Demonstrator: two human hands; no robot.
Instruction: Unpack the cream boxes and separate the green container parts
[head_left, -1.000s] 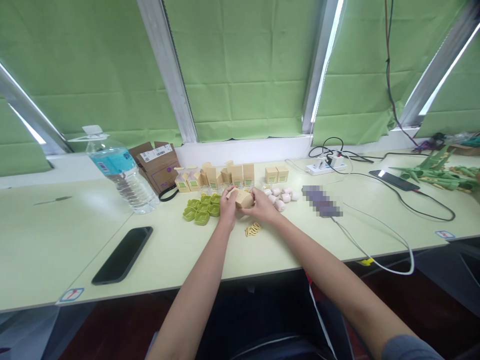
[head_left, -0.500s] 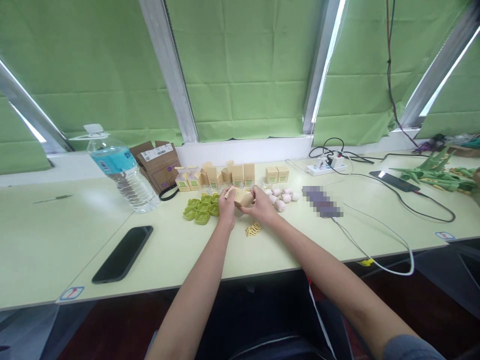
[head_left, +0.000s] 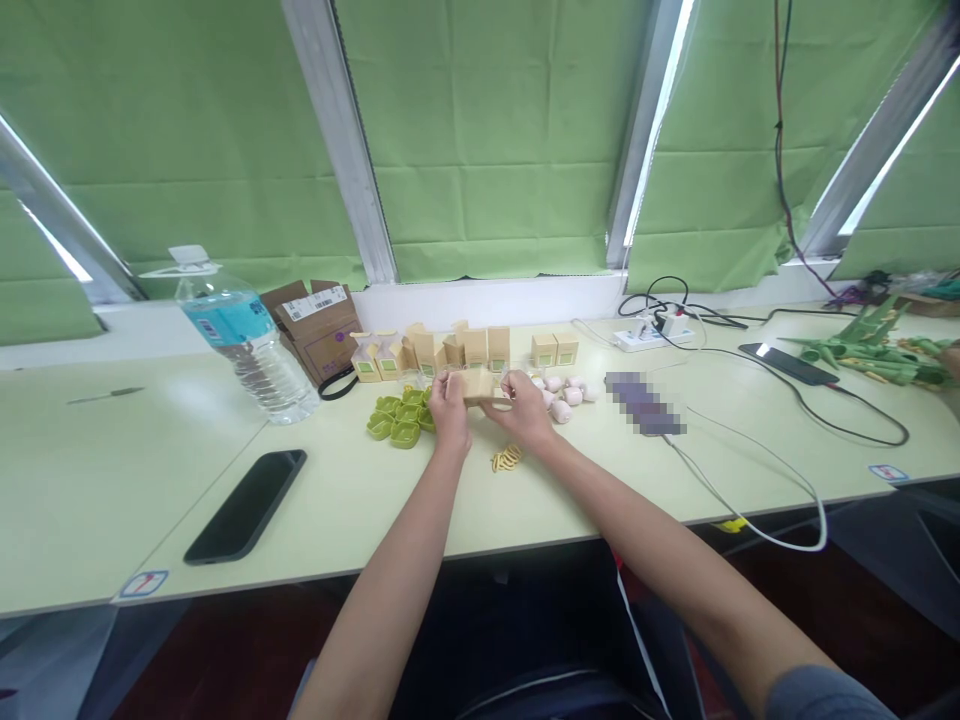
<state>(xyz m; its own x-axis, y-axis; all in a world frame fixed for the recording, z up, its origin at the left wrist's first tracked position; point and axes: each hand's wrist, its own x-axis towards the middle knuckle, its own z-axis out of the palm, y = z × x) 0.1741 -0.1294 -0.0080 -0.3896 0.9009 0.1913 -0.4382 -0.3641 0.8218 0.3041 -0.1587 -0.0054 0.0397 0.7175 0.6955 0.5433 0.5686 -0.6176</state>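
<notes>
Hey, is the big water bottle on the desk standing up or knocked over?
Upright. The water bottle stands on its base on the desk, white cap at the top, beside the cardboard box.

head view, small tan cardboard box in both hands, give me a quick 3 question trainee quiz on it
1. True or false: the small tan cardboard box rests flat on the pale green table.
2. Which lies nearer the left hand: A, the green plastic trays, or B, the white power strip?
3. Fill in: the yellow rubber bands lie just below the ___ hand.

Key: 1 false, both hands hold it up; 2 A; 3 right.
</notes>
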